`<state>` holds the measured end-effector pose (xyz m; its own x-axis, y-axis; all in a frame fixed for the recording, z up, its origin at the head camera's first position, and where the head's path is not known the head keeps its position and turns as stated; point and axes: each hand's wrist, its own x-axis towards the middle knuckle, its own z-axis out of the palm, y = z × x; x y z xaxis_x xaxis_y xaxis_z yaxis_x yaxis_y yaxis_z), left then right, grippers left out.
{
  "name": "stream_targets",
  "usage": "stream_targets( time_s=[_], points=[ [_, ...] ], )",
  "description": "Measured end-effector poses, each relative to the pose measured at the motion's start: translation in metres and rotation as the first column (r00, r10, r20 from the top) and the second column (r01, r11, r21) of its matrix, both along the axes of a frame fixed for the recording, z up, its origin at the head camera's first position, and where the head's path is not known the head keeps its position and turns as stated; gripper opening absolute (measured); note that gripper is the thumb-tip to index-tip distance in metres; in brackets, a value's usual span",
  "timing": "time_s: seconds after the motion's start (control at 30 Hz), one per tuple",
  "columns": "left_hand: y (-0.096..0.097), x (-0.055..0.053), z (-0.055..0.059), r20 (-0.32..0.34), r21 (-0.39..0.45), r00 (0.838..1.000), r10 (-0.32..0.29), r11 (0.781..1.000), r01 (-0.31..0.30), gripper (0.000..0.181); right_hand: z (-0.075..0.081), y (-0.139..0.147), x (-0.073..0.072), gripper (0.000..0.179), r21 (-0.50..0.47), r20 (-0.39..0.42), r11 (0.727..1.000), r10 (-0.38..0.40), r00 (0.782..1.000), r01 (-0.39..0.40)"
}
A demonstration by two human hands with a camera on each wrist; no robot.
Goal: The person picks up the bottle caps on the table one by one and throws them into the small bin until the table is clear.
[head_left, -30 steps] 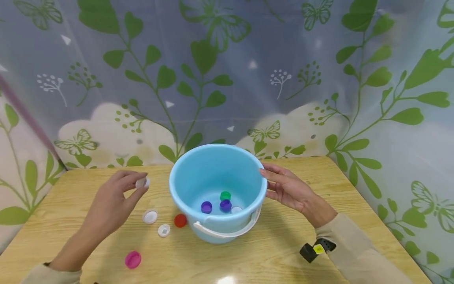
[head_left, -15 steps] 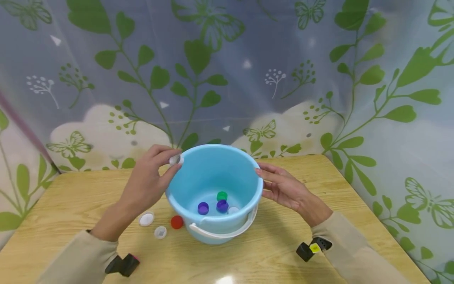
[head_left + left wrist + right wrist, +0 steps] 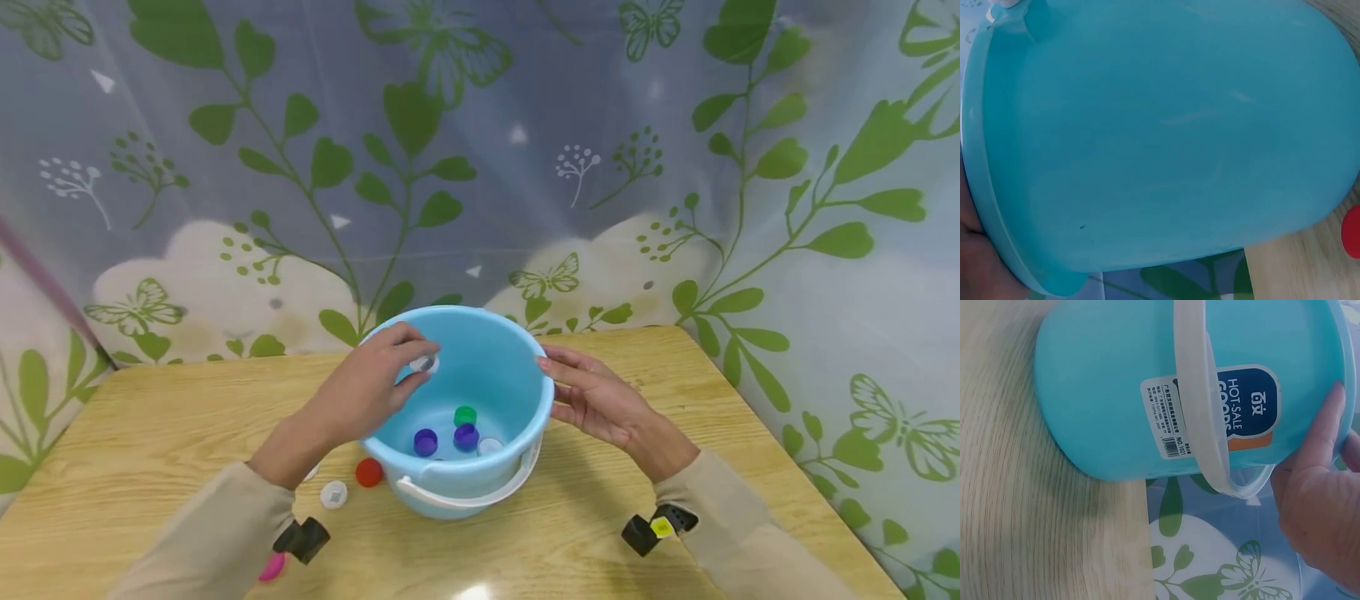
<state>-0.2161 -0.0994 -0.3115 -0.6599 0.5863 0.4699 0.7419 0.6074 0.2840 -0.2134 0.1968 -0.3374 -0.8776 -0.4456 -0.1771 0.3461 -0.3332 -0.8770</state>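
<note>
A light-blue bucket (image 3: pixel 459 487) stands on the wooden table, with its white handle (image 3: pixel 480 500) hanging down the near side. Inside its mouth, my left hand (image 3: pixel 367 383) pinches a small white bottle cap (image 3: pixel 425 363) between thumb and fingers. On the bucket's right side, my right hand (image 3: pixel 603 400) rests against the rim with fairly straight fingers, one lying along the outer wall in the right wrist view. At the bottom of the bucket lie a green cap (image 3: pixel 465 416), two purple caps (image 3: pixel 425 442) and a whitish cap (image 3: pixel 490 447).
Left of the bucket lie a red cap (image 3: pixel 368 472) and a white cap (image 3: pixel 333 495). A pink cap (image 3: pixel 272 567) is partly covered by the left wrist camera. Behind the table (image 3: pixel 600 533) hangs a leaf-patterned cloth (image 3: pixel 450 208).
My left hand has carried the white cap rightward from over the table, past the bucket's left rim and into its mouth. My right hand has stayed at the bucket's right side.
</note>
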Motion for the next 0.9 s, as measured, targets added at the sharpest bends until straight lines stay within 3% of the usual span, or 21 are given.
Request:
stream_targets(
  time_s=[0.13, 0.37, 0.9],
  points=[
    [0.0003, -0.0003, 0.0015, 0.07, -0.061, 0.997, 0.016, 0.998, -0.011, 0.025, -0.0008, -0.0004, -0.0012, 0.052, 0.002, -0.003, 1.0, -0.001, 1.0, 0.001],
    [0.0001, 0.0011, 0.0022, 0.109, -0.126, 0.993, 0.041, 0.992, -0.027, 0.025, -0.0035, -0.0004, -0.0028, 0.051, -0.009, -0.015, 1.0, 0.03, 0.999, -0.03],
    [-0.0011, 0.004, 0.0033, 0.132, -0.113, 0.986, 0.107, 0.989, -0.092, 0.034, -0.0056, -0.0021, -0.002, 0.049, -0.053, -0.015, 0.998, 0.038, 0.999, -0.039]
  ],
)
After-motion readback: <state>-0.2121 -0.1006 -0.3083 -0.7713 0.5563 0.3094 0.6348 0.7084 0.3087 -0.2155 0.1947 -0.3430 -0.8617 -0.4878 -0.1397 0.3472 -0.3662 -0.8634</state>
